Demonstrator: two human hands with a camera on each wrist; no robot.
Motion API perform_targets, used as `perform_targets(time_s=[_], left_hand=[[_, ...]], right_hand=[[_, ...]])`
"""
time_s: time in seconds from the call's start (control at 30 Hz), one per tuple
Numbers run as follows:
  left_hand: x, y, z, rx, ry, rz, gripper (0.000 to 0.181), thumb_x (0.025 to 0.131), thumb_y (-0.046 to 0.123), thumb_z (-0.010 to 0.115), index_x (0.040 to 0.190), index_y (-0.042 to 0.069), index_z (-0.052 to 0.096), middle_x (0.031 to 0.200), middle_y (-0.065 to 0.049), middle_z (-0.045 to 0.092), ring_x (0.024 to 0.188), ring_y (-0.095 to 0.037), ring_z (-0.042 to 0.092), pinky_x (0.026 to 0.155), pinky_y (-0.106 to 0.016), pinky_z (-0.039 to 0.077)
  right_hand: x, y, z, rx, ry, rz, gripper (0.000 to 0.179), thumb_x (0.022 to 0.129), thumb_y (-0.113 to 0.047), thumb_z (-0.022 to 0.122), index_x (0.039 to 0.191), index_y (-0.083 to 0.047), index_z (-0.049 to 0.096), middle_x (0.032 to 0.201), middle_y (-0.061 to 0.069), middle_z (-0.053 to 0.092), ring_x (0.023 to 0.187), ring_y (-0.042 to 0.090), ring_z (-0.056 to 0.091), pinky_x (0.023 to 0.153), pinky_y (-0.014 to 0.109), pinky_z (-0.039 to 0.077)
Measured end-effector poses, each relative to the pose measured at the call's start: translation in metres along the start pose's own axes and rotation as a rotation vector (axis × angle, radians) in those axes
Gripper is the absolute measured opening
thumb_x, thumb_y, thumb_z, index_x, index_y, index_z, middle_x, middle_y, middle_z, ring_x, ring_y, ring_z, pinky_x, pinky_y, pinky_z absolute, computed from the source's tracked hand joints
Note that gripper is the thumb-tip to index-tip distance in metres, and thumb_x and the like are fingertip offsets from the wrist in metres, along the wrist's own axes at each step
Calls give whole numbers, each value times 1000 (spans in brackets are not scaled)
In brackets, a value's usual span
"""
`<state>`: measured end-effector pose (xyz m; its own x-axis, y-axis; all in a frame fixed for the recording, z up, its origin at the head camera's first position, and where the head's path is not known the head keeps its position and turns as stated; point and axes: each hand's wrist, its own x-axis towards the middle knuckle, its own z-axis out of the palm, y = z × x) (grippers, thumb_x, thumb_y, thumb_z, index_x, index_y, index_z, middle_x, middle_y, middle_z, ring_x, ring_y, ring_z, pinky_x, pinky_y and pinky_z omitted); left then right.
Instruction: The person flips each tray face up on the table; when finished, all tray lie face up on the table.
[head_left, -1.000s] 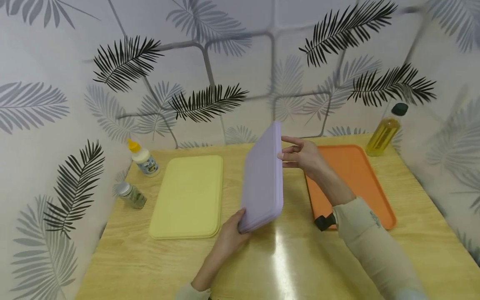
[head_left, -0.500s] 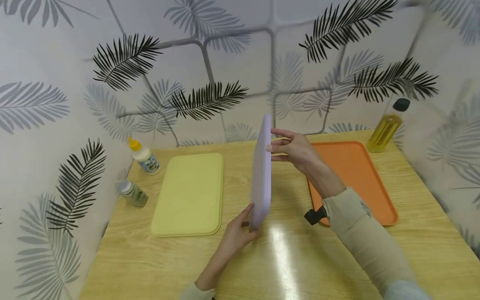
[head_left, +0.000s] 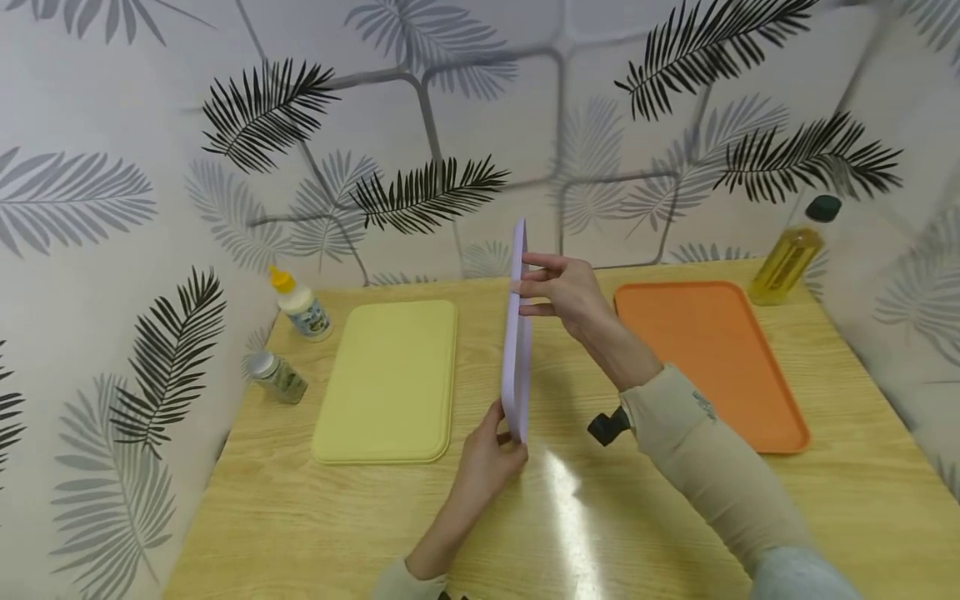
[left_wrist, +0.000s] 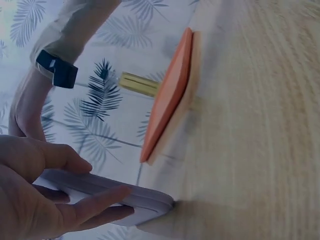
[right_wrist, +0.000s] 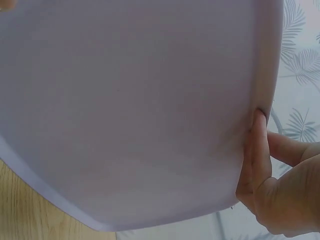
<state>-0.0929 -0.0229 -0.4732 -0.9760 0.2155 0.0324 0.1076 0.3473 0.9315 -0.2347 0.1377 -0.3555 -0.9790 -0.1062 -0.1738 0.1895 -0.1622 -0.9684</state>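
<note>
A lilac tray (head_left: 513, 350) is held on edge above the middle of the table, seen almost edge-on in the head view. My left hand (head_left: 487, 462) grips its near lower end; in the left wrist view, the fingers (left_wrist: 97, 205) lie along the tray's rim. Higher up, my right hand (head_left: 566, 292) pinches the rim between thumb and fingers. The right wrist view shows the tray's recessed face (right_wrist: 130, 115), with the right hand (right_wrist: 280, 185) at its edge. On either side lie a yellow tray (head_left: 386, 383), seemingly face down, and an orange tray (head_left: 708, 362), face up.
At the left of the wooden table (head_left: 322, 533) stand a white squeeze bottle with a yellow cap (head_left: 303, 308) and a small lidded jar (head_left: 277, 377). A bottle of yellow liquid (head_left: 789, 260) stands at the back right. A leaf-patterned wall (head_left: 480, 108) closes off the back.
The lilac tray has turned from showing its broad outer face to nearly edge-on, its recessed side now facing right. Both hands turned with it; the right hand moved left, keeping hold of the rim.
</note>
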Motion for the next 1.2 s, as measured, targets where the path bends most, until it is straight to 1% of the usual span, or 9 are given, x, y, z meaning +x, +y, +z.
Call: perform_targets(time_s=[0.2, 0.33, 0.47, 0.63, 0.73, 0.9, 1.0, 1.1, 1.2], left_hand=[[-2, 28, -10, 12, 51, 75, 90, 85, -8, 58, 156, 25, 12, 144, -26, 40, 105, -45, 61, 68, -28, 58], [-4, 45, -18, 3, 54, 117, 98, 85, -14, 58, 155, 35, 10, 148, -24, 35, 108, -47, 59, 68, -25, 58], [-6, 54, -22, 8, 77, 153, 94, 84, -15, 57, 154, 34, 19, 147, -25, 37, 108, -47, 59, 65, -22, 57], [-4, 61, -27, 2, 151, 231, 83, 82, -15, 57, 152, 21, 32, 140, -29, 44, 102, -47, 62, 62, -24, 57], [-2, 62, -32, 20, 190, 274, 74, 83, -14, 58, 149, 13, 37, 137, -30, 47, 101, -45, 63, 65, -27, 58], [-5, 58, -39, 30, 255, 250, 63, 86, -8, 60, 145, 4, 42, 132, -28, 52, 97, -40, 66, 69, -28, 58], [-8, 52, -45, -7, 296, 205, 59, 86, -7, 62, 142, 1, 44, 130, -27, 55, 97, -36, 67, 67, -25, 58], [-10, 43, -52, -86, 314, 178, 57, 86, -8, 64, 140, -2, 45, 130, -25, 55, 99, -34, 67, 69, -27, 58], [-11, 37, -60, -215, 306, 118, 59, 86, -8, 66, 140, -2, 44, 129, -23, 56, 100, -32, 67, 72, -32, 59]], right_hand=[[3, -4, 5, -20, -6, -2, 53, 87, 6, 66, 137, -3, 52, 103, 11, 56, 78, 18, 67, 70, 34, 59], [3, -3, 5, -42, -11, -16, 52, 88, 6, 65, 137, -1, 51, 103, 10, 56, 78, 18, 67, 71, 34, 59], [2, -4, 6, -73, -21, -27, 50, 89, 5, 64, 137, -1, 51, 104, 11, 57, 78, 17, 67, 71, 34, 59], [4, -6, 10, -80, -43, -35, 51, 89, 4, 64, 138, -1, 50, 104, 10, 57, 79, 18, 67, 71, 34, 59], [7, -1, 7, -125, -68, -40, 47, 95, -11, 61, 139, -2, 48, 109, 16, 59, 87, 25, 68, 73, 37, 59], [11, 49, -23, -436, -126, 35, 56, 103, -36, 43, 143, 3, 39, 127, 26, 55, 107, 38, 60, 81, 47, 56], [10, 90, -40, -625, -167, 114, 56, 105, -32, 39, 143, 9, 35, 107, 23, 60, 85, 28, 61, 75, 41, 56], [4, 117, -48, -667, -174, 126, 54, 105, -27, 39, 142, 12, 35, 82, 15, 57, 64, 16, 49, 63, 34, 50], [-1, 126, -50, -635, -176, 79, 50, 104, -17, 41, 139, 17, 34, 92, 24, 63, 68, 21, 60, 67, 34, 54]])
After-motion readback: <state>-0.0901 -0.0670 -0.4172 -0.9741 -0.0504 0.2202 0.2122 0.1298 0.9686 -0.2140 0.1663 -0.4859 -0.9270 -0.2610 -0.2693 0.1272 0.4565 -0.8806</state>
